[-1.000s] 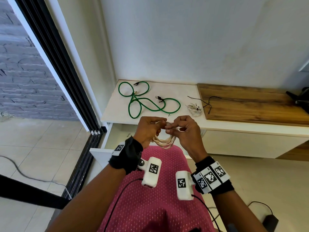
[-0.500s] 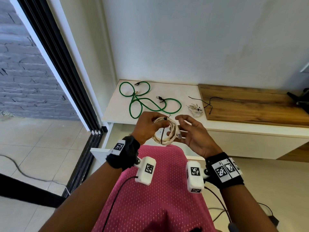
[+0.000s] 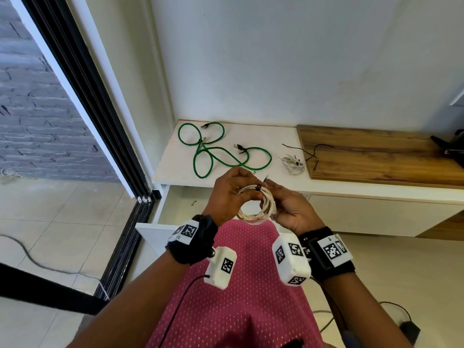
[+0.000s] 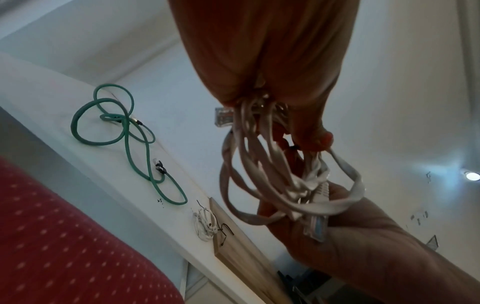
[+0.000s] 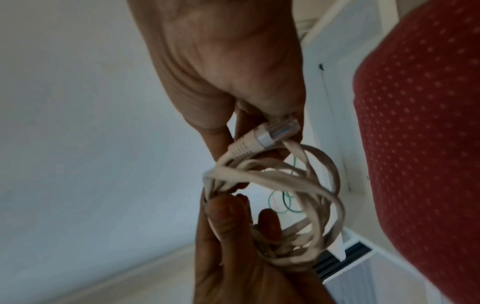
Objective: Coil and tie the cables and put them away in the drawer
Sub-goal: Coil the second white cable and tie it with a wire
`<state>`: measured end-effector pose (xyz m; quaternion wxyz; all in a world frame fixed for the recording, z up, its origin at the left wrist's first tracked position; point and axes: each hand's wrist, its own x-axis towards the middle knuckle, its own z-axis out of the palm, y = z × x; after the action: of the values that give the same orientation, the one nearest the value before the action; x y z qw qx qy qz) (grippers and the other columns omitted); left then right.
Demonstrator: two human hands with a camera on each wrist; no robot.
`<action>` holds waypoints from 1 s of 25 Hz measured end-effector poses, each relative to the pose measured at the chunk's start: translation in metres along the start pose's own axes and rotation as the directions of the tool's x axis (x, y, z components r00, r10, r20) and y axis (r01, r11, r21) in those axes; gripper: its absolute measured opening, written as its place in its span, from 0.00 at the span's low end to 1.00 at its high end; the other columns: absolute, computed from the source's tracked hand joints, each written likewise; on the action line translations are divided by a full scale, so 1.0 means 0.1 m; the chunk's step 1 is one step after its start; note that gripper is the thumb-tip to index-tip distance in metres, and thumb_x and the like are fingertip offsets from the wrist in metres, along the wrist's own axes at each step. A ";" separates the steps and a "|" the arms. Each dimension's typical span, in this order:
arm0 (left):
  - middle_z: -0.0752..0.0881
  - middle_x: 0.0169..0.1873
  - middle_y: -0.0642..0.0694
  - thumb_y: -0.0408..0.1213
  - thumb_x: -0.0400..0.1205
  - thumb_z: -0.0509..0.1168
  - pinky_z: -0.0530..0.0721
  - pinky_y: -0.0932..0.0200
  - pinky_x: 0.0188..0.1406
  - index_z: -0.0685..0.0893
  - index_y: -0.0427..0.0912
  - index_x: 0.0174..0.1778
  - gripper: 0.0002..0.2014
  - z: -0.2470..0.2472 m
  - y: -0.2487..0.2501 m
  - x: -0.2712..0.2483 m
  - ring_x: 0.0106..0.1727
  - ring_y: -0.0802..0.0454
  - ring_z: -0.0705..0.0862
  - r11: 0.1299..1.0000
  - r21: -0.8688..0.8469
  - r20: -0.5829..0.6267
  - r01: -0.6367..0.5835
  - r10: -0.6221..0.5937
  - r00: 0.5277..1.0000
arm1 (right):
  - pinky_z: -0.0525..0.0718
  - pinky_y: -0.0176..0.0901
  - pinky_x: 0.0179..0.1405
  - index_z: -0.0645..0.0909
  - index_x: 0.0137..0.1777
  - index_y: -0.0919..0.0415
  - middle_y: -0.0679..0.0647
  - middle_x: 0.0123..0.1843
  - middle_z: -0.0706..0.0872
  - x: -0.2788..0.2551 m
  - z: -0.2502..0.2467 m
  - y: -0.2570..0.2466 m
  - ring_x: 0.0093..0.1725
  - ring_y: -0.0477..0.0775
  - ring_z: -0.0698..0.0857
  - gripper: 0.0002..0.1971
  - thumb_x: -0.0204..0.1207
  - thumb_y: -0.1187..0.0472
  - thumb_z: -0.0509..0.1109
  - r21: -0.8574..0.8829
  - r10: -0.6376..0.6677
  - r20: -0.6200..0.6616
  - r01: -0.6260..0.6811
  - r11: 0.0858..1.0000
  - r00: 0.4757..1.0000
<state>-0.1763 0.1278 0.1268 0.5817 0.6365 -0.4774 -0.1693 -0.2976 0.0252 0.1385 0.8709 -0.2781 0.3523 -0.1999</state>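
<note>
Since half a second ago the right hand (image 3: 288,209) has closed in on the coil, its fingers now curled against the loops where before they were spread open beside them; both hands sit slightly lower and closer together. White cabinet top (image 3: 226,131) runs along the wall, with a wooden panel (image 3: 376,151) set on its right part. Below its left end the drawer (image 3: 155,229) stands pulled open, its white front nearest the person. On the cabinet top lies a green cable (image 3: 216,156), loose and uncoiled in several loops, and to its right, near the panel edge, a small white cable bundle (image 3: 292,165) with a thin black wire (image 3: 313,151) trailing onto the wood. White flat cable coil (image 3: 256,209) is held in the air above the open drawer, in front of the person's red dotted shirt. Left hand (image 3: 231,192) grips the top of the coil, fingers and thumb curled round the gathered strands, where a dark tie (image 3: 258,188) crosses them. Right hand holds the coil's right side; a clear plug (image 5: 280,131) rests against its palm. A second plug (image 4: 223,117) shows just beside the left fingers.
</note>
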 end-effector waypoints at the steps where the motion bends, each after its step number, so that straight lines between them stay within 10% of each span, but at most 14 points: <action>1: 0.84 0.44 0.48 0.30 0.70 0.77 0.85 0.57 0.48 0.91 0.42 0.50 0.13 0.01 0.00 -0.02 0.46 0.53 0.85 0.998 -0.042 0.008 0.042 -0.042 0.999 | 0.87 0.45 0.27 0.80 0.60 0.75 0.67 0.40 0.89 0.02 -0.01 0.01 0.31 0.58 0.89 0.23 0.63 0.74 0.74 -0.018 -0.051 -0.028 0.050 0.999 0.998; 7: 0.90 0.32 0.44 0.31 0.74 0.75 0.84 0.56 0.36 0.86 0.40 0.48 0.08 0.07 0.04 -0.08 0.32 0.45 0.89 0.967 -0.175 0.024 0.183 -0.182 0.983 | 0.88 0.44 0.30 0.86 0.43 0.71 0.62 0.33 0.90 -0.05 0.03 0.06 0.30 0.57 0.89 0.05 0.68 0.77 0.74 -0.244 -0.383 -0.077 0.355 0.902 0.920; 12: 0.90 0.33 0.42 0.31 0.74 0.76 0.83 0.61 0.30 0.85 0.35 0.43 0.07 0.12 0.06 -0.08 0.28 0.47 0.87 0.961 -0.198 0.019 0.191 -0.191 0.981 | 0.90 0.48 0.41 0.89 0.44 0.60 0.56 0.38 0.91 0.01 -0.03 0.12 0.39 0.55 0.91 0.08 0.68 0.71 0.78 -0.623 -0.708 0.073 0.587 0.518 0.702; 22: 0.91 0.37 0.39 0.27 0.71 0.78 0.86 0.55 0.34 0.86 0.33 0.41 0.08 0.08 0.00 -0.11 0.30 0.46 0.87 0.948 -0.244 0.026 0.202 -0.202 0.979 | 0.87 0.43 0.50 0.88 0.47 0.65 0.56 0.42 0.92 -0.09 -0.16 -0.09 0.46 0.57 0.91 0.09 0.70 0.76 0.73 -0.480 -0.597 0.436 0.735 0.480 0.674; 25: 0.91 0.39 0.39 0.27 0.70 0.78 0.87 0.56 0.35 0.86 0.34 0.41 0.08 0.06 0.00 -0.08 0.31 0.47 0.87 0.946 -0.243 0.026 0.215 -0.216 0.976 | 0.88 0.46 0.45 0.89 0.48 0.63 0.54 0.42 0.92 -0.05 -0.23 -0.14 0.44 0.55 0.90 0.12 0.69 0.77 0.74 -0.534 -0.619 0.505 0.782 0.323 0.601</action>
<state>-0.1851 0.1308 0.1224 0.6338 0.6086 -0.3801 -0.2889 -0.3200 0.0092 0.1362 0.5447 -0.7356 0.1496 -0.3739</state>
